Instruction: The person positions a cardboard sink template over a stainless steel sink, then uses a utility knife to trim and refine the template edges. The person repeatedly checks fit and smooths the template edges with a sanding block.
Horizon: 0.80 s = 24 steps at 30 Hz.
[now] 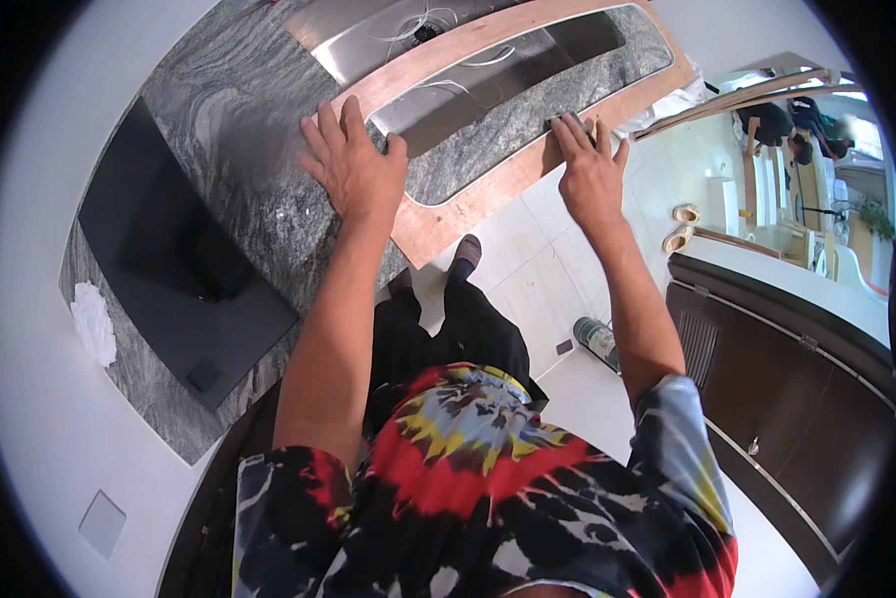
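A long plywood frame [458, 212] with a rounded cutout lies across the grey veined stone countertop [258, 75], over the steel sink [343, 50]. Its near corner juts past the counter edge. My left hand [353, 164] is spread over the frame's left end, thumb by the inner edge, the other fingers reaching toward the stone. My right hand [589, 174] presses on the near rail, fingers bent slightly. Something small and dark shows under and between its fingertips; what it is I cannot make out. White lines [428, 22] curl inside the sink.
Left of me a black cooktop [179, 249] is set into the counter, beside a crumpled white bag [94, 324]. A green cylinder [597, 341] lies on the tiled floor. Dark brown cabinets [767, 399] stand at right. Wooden strips [737, 103], slippers [679, 237] and people [797, 130] appear farther off.
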Motion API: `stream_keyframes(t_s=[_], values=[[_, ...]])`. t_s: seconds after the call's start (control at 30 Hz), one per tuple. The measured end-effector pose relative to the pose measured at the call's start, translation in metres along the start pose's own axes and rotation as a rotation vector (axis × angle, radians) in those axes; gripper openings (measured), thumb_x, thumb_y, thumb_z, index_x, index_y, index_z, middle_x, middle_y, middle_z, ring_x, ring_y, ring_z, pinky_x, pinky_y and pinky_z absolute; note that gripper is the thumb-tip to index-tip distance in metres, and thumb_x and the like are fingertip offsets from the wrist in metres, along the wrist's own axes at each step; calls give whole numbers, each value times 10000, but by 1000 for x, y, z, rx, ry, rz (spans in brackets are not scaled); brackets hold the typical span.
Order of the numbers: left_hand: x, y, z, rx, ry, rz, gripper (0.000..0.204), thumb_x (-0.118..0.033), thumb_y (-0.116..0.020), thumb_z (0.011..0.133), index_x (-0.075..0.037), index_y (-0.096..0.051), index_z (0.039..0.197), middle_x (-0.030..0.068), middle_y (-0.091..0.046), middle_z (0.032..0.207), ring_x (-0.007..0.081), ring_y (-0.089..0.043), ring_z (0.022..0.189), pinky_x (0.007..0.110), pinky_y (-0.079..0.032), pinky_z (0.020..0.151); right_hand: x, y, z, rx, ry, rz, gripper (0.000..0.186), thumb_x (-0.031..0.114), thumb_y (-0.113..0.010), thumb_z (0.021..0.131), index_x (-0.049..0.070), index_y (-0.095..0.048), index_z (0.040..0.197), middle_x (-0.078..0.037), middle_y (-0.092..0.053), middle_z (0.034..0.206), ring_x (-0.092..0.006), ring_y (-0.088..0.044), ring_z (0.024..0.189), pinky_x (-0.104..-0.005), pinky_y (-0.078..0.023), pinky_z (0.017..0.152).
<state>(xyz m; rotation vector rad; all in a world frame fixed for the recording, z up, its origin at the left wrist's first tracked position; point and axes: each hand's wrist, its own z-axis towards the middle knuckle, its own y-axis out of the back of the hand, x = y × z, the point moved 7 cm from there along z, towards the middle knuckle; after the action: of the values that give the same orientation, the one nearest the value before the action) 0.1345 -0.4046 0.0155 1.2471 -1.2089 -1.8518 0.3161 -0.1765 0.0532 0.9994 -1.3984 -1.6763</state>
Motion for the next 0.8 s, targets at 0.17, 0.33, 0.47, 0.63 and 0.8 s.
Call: stream_keyframes(t_s=[0.17,0.33,0.47,0.63,0.8], values=[[3,-2,0,-46,-1,11,745,-332,-706,859,-88,-454,1517,223,-357,1610,467,-249,1526,690,-201,1191,153,12,-78,132,263,425,688,40,-630,832,35,-513,1509,-122,-492,1587,-454,-385,1486,-741,-225,1182],[1,-3,0,-61,-1,35,764,-310,-712,848,-79,-439,1522,226,-368,1598,467,-258,1520,700,-191,1192,41,-23,-24,13,46,174,719,-52,-536,864,216,-522,1531,-26,-495,1610,-415,-421,1480,-763,-253,1148],[-4,-6,9,-22,18,41,729,-341,-671,888,-95,-456,1540,209,-331,1649,461,-221,1554,709,-184,1205,29,-32,-14,22,-41,291,646,-17,-514,898,170,-532,1515,-109,-524,1577,-454,-447,1440,-741,-289,1138],[0,-4,3,-5,15,69,747,-323,-667,879,-87,-447,1553,223,-339,1642,484,-243,1541,716,-206,1196,138,1,-76,76,243,404,657,54,-590,876,128,-527,1526,-88,-463,1625,-461,-325,1526,-752,-212,1182],[-2,-10,1,-24,-46,66,749,-324,-677,870,-77,-458,1542,235,-362,1623,503,-264,1525,713,-235,1189,3,-18,-4,-37,-89,178,566,42,-499,941,147,-548,1495,-58,-512,1591,-462,-426,1455,-806,-250,1115]])
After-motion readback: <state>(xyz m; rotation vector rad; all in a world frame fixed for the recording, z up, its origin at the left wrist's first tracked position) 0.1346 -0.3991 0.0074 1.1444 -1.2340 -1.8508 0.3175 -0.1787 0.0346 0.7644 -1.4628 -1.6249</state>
